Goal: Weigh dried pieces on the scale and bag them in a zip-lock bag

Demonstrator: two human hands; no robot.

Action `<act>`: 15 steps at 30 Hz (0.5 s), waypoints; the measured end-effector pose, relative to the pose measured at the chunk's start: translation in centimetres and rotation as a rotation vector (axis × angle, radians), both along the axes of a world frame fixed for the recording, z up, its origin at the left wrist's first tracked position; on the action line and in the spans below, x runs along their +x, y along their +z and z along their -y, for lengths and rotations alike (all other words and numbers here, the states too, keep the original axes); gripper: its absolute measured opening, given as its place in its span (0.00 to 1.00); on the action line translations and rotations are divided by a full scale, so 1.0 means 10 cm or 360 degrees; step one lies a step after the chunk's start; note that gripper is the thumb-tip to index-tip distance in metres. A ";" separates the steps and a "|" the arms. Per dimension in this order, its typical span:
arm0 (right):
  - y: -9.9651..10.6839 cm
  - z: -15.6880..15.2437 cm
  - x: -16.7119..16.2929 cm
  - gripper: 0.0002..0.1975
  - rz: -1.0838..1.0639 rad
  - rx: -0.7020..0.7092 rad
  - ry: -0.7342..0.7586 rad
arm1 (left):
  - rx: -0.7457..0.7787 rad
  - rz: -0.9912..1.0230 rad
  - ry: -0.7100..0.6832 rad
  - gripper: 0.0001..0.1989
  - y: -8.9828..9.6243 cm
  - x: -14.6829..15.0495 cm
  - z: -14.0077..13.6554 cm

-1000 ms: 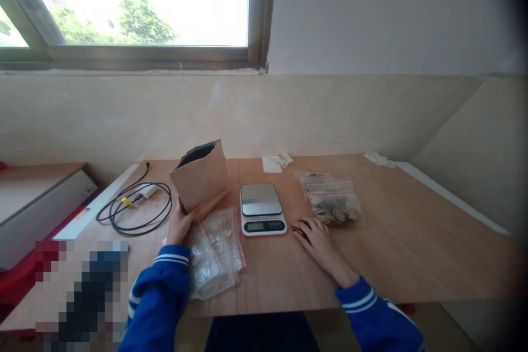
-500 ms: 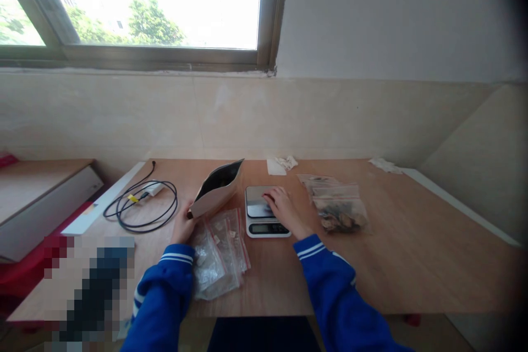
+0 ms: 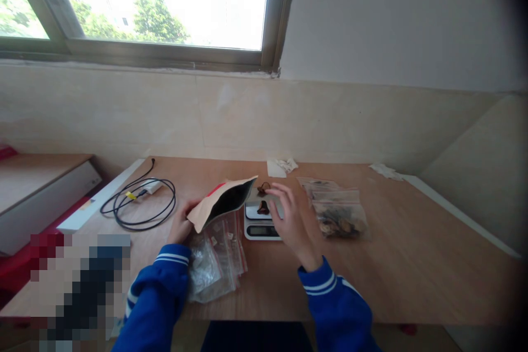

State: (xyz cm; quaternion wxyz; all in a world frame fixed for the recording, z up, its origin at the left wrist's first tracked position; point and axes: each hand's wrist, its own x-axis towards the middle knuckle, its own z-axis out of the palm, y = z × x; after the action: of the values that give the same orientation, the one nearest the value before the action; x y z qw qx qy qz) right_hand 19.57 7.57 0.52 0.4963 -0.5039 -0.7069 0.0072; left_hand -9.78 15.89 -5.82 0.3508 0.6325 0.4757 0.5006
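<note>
Pouring step | left hand (image 3: 180, 226) grips tipped paper pouch (image 3: 223, 202) | right hand (image 3: 289, 219) fingers spread over scale (image 3: 260, 219) | next: steady tilt

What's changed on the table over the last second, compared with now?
The left hand has tipped the paper pouch from upright to mouth-down toward the scale, and dark pieces now lie on its plate. The right hand came from beside the filled bag to hover over the scale. The empty bags and cable stayed put.

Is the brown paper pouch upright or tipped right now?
Tipped: the brown paper pouch, held by the left hand, leans mouth-first toward the scale.
</note>
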 end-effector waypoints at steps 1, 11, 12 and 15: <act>0.12 0.08 -0.06 0.13 -0.0041 0.0045 0.0034 | -0.0014 0.0000 -0.0002 0.21 0.00 0.00 0.00; 0.29 0.27 -0.57 0.14 0.0646 -0.0155 0.0251 | -0.0002 0.0033 -0.0009 0.21 -0.01 0.05 0.08; 0.27 0.25 -0.59 0.14 0.0701 -0.0280 0.0223 | 0.0000 0.0028 -0.0022 0.21 -0.02 0.05 0.09; 0.26 0.20 -0.63 0.14 0.0722 -0.0569 0.0270 | 0.0014 0.0008 -0.0066 0.20 -0.05 0.04 0.07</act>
State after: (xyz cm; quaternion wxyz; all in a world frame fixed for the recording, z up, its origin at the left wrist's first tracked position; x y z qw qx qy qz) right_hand 13.25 5.54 3.10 0.2268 -0.5111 -0.8269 0.0602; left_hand -9.40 15.17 -6.31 0.3595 0.6426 0.4593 0.4968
